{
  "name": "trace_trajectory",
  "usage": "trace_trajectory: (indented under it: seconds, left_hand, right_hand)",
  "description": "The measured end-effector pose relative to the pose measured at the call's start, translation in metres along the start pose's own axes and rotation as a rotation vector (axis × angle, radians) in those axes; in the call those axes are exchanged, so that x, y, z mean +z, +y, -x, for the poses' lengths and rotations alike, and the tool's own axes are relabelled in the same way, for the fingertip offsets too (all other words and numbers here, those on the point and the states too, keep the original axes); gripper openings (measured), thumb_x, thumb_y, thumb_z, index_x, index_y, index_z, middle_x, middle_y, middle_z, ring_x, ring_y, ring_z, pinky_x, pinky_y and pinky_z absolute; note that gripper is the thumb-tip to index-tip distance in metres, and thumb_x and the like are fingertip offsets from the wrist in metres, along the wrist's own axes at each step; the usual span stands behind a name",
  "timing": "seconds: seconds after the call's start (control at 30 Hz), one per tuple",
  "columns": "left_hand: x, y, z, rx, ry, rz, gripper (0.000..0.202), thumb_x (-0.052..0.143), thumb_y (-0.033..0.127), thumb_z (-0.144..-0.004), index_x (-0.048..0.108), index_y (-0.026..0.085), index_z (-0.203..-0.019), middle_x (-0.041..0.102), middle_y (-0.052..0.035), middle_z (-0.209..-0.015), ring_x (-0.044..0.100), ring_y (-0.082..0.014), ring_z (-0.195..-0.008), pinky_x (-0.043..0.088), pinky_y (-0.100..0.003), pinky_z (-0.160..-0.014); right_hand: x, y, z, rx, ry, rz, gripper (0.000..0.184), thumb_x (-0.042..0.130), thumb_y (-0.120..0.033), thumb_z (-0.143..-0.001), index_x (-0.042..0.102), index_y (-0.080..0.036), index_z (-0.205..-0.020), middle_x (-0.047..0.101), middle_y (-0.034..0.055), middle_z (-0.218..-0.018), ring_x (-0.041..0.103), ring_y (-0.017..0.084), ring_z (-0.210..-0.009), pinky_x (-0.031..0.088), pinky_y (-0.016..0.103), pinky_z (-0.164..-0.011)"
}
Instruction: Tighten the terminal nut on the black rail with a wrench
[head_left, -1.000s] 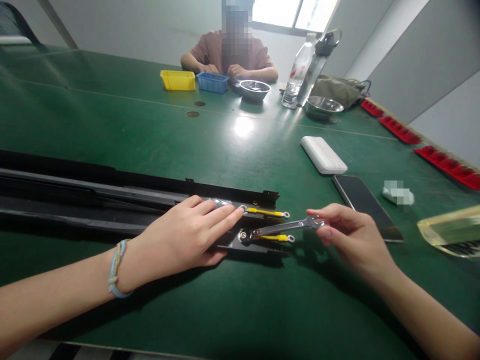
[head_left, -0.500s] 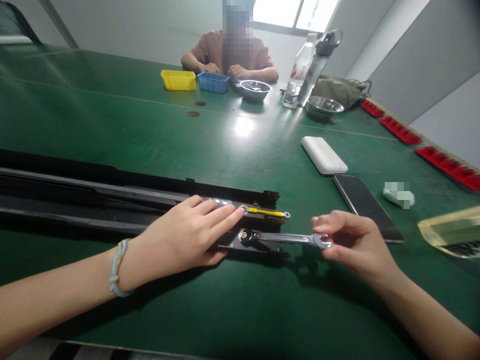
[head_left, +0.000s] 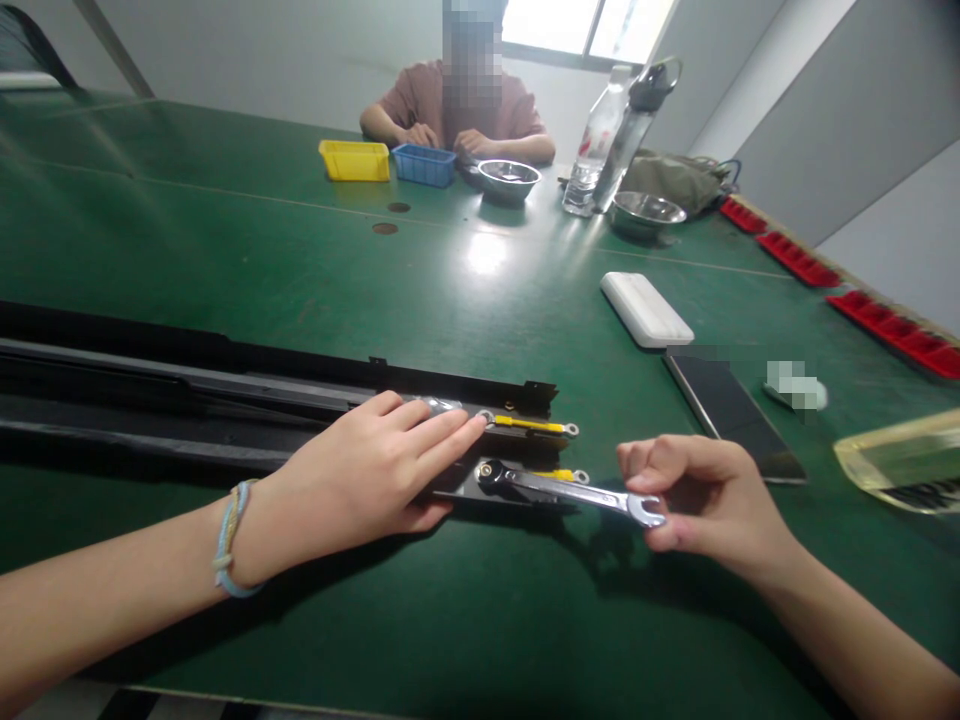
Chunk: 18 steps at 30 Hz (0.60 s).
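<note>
My right hand (head_left: 701,490) pinches the open jaw end of a silver combination wrench (head_left: 581,489) between thumb and fingers. The wrench's ring end sits around a fastener near the end of a long black metal housing (head_left: 142,350). Across that housing lies my left hand (head_left: 379,465), fingers stretched out flat and pressing on it. Just beyond its fingertips a short yellow cable (head_left: 531,425) with ring terminals runs along the housing. A second yellow cable (head_left: 551,474) shows partly from behind the wrench.
Right of the housing lie a phone (head_left: 739,415), a white power bank (head_left: 646,312) and a yellowish clear case (head_left: 900,460). Farther back are a yellow bin (head_left: 355,162), a blue bin (head_left: 424,166), metal bowls (head_left: 510,182) and bottles (head_left: 592,160). A person sits opposite, hands on the table.
My right hand has swung the wrench's free end slightly toward me, around the fastener. The second yellow cable now shows beside it. My left hand has stayed in place.
</note>
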<state>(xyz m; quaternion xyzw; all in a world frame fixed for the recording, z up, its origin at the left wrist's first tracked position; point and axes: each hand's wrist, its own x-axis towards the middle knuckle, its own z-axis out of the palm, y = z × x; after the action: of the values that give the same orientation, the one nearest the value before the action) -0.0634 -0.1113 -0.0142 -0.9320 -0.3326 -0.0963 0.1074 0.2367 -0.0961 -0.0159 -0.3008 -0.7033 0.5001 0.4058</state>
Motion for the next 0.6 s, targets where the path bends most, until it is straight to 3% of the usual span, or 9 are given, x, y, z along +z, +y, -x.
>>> trace_trajectory:
  seconds: [0.23, 0.43, 0.6]
  left_hand:
    - [-0.007, 0.001, 0.007, 0.007, -0.010, -0.014, 0.059, 0.058, 0.032, -0.082, 0.044, 0.009, -0.135, 0.067, -0.0135, -0.121, 0.064, -0.0257, -0.097, 0.051, -0.040, -0.079]
    - [-0.008, 0.001, 0.005, 0.002, -0.021, -0.014, 0.059, 0.058, 0.032, -0.082, 0.045, 0.009, -0.135, 0.066, -0.0140, -0.121, 0.065, -0.0258, -0.098, 0.051, -0.040, -0.080]
    - [-0.005, 0.000, 0.003, 0.006, -0.013, -0.019, 0.059, 0.059, 0.032, -0.082, 0.045, 0.009, -0.135, 0.067, -0.0136, -0.121, 0.065, -0.0257, -0.098, 0.051, -0.040, -0.080]
  right_hand:
    - [0.002, -0.011, -0.001, 0.152, 0.227, 0.140, 0.021, 0.086, -0.041, -0.064, 0.077, -0.024, -0.074, 0.063, 0.0011, -0.057, 0.054, 0.014, -0.048, 0.042, 0.025, -0.042]
    - [0.003, -0.008, -0.003, 0.251, 0.299, 0.129, 0.016, 0.081, -0.034, -0.071, 0.079, -0.025, -0.083, 0.063, -0.0003, -0.055, 0.048, 0.011, -0.044, 0.040, 0.024, -0.040]
    - [0.001, -0.005, -0.004, 0.316, 0.323, 0.123, 0.020, 0.080, -0.035, -0.073, 0.081, -0.026, -0.090, 0.066, 0.0010, -0.059, 0.052, 0.012, -0.048, 0.043, 0.024, -0.043]
